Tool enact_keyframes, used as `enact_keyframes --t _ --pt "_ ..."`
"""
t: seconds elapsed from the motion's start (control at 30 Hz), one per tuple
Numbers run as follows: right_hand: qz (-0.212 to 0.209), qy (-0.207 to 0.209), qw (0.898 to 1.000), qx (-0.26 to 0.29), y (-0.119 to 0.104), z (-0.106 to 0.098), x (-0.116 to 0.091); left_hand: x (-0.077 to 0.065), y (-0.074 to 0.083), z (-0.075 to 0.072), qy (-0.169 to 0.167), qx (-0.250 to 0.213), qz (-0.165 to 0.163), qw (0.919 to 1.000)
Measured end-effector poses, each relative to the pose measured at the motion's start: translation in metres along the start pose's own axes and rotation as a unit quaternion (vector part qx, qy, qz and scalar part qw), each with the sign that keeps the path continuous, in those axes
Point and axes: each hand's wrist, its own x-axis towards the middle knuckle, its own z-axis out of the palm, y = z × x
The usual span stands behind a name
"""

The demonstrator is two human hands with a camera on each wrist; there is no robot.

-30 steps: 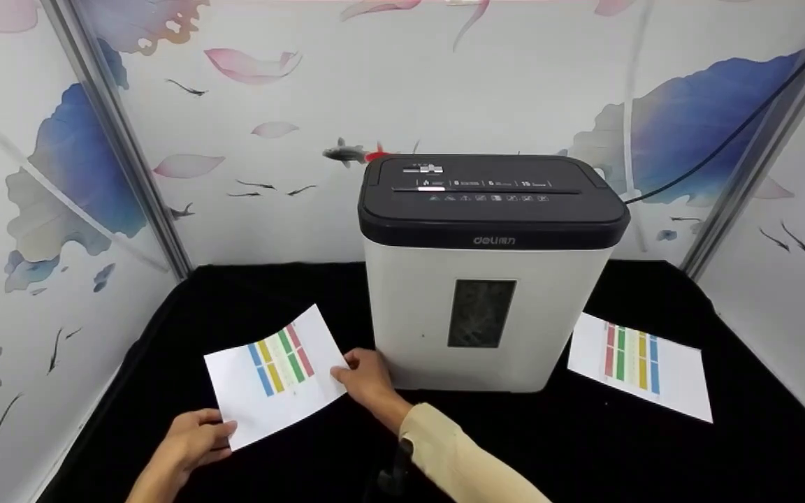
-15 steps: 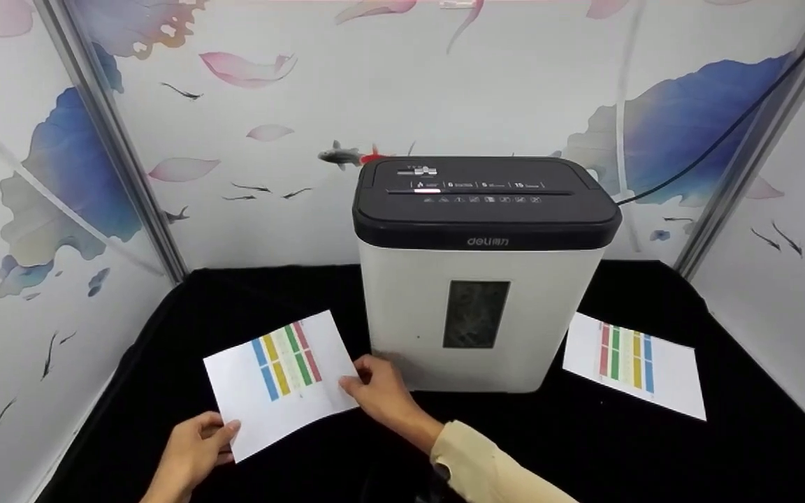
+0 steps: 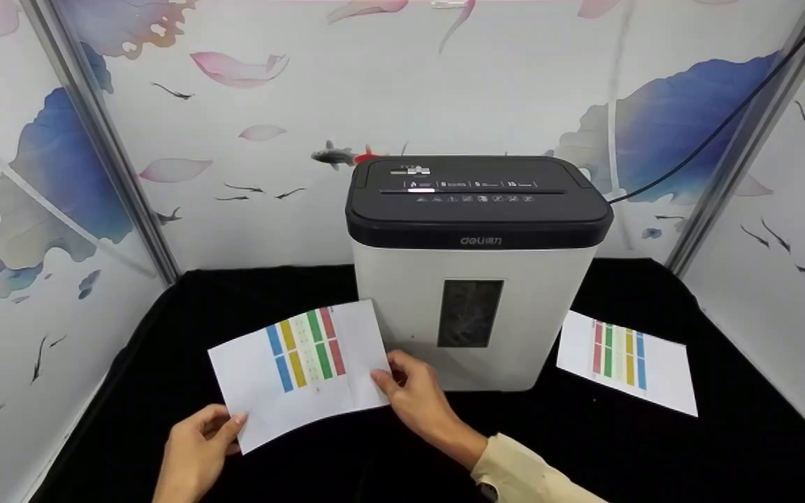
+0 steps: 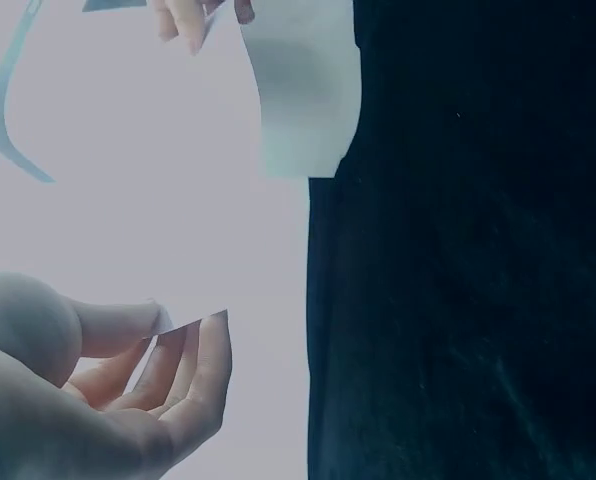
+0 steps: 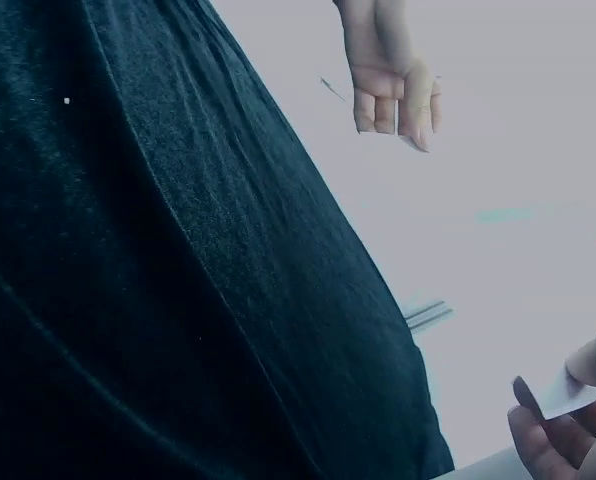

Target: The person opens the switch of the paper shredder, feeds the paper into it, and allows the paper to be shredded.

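Between both hands a white sheet of paper (image 3: 256, 381) with blue, yellow, green and red printed bars is held tilted, bowing slightly. My left hand (image 3: 196, 447) pinches its lower left corner, thumb on top. On the right edge, the thumb and fingers of my right hand (image 3: 420, 402) pinch the sheet near its lower corner. The sheet's upper right corner overlaps the front of a white paper shredder (image 3: 402, 307) with a black lid. In the left wrist view, the left hand (image 4: 148, 390) shows thumb above and fingers beneath the corner; overexposure washes out much of the background.
A second printed sheet (image 3: 622, 360) lies on the black cloth (image 3: 291, 468) right of the shredder. A narrow feed slot (image 3: 472, 191) crosses the shredder's lid. From its right side a black cable (image 3: 710, 136) rises. Patterned white panels (image 3: 270, 223) enclose the back and sides.
The right hand has moved right, taking the sheet's right side toward the shredder's front. The sheet looks more spread out. The left hand has shifted slightly right, and the head view has turned a little.
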Motion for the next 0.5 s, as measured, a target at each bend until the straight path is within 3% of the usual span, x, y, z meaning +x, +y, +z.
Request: enact_keyframes --t 0.23,0.4,0.5 --pt "-0.004 0.028 0.999 -0.022 -0.010 -0.016 -0.012 -0.003 0.011 0.001 -0.001 -0.015 0.014 0.9998" --pt "-0.008 0.047 0.999 0.007 -0.038 -0.037 -0.023 -0.008 0.021 0.001 -0.008 -0.027 0.026 0.9993" --pt "-0.028 0.060 0.997 0.039 -0.041 -0.050 -0.027 -0.012 0.030 0.002 -0.011 -0.040 0.033 0.9986"
